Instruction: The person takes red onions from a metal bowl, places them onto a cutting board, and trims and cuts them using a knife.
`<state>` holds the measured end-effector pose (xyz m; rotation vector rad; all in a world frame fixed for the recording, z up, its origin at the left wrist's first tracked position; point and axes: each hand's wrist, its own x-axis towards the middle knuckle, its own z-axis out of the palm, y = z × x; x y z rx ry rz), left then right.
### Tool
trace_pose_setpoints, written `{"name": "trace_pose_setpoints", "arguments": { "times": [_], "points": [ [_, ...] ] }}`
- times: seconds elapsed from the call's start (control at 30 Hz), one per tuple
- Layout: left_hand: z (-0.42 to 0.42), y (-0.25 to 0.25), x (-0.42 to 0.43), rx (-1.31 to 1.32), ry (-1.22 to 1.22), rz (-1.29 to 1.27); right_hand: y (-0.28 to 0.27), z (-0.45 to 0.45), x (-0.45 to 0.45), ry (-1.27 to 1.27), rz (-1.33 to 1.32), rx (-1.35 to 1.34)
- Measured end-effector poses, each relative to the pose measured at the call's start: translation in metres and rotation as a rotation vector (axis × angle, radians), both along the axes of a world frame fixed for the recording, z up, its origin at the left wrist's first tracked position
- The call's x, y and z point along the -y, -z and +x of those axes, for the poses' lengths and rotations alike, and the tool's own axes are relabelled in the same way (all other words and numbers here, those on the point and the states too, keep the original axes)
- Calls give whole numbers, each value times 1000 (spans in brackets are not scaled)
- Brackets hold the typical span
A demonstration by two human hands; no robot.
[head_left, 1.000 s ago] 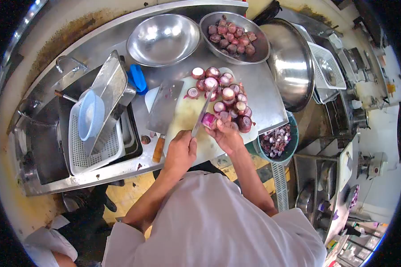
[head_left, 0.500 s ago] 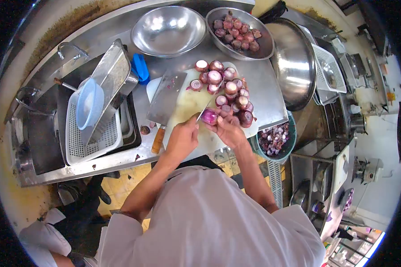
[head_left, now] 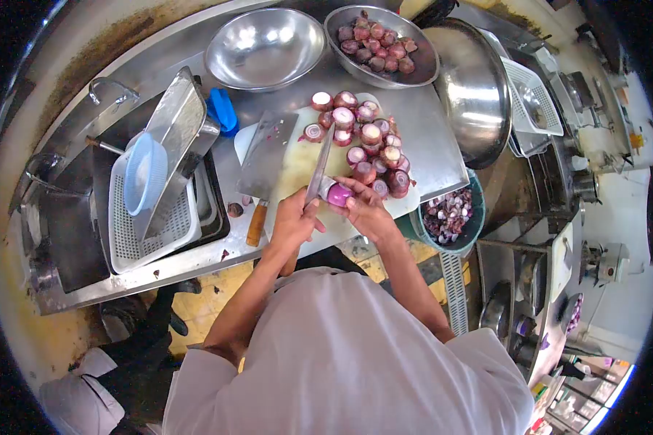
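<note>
My left hand [head_left: 295, 220] is closed around a small knife [head_left: 321, 165], its blade pointing up and away over the cutting board. In my right hand [head_left: 368, 211] is a purple onion [head_left: 339, 193], gripped by the fingers, with its outer skin partly off. Both hands are close together above the near edge of the white cutting board [head_left: 306, 161]. Just beyond them lies a heap of red onions with cut ends [head_left: 371, 134]. A cleaver [head_left: 270, 148] with a wooden handle rests flat on the board's left side.
Behind the board stand a shiny steel bowl [head_left: 265, 49] and another bowl [head_left: 429, 67] of unpeeled onions. A green tub [head_left: 477, 228] of onion peelings is at the right. A white basket [head_left: 152, 243] sits by the sink at left. Another person's sleeve [head_left: 80, 402] shows lower left.
The knife blade has swung away from the onion and now points upward. The onion has turned in my right hand, showing a smoother purple side. The view has shifted slightly.
</note>
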<state>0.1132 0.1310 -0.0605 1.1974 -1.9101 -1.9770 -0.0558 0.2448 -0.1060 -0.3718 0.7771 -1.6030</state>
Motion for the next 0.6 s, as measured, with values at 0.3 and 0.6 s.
{"name": "trace_pose_setpoints", "arguments": {
  "times": [0.3, 0.6],
  "points": [
    [8, 20, -5, -48, 35, -586, 3, 9, 13, 25, 243, -146],
    [14, 5, 33, 137, -57, -246, -21, 2, 9, -107, 61, 66]
  ]
}}
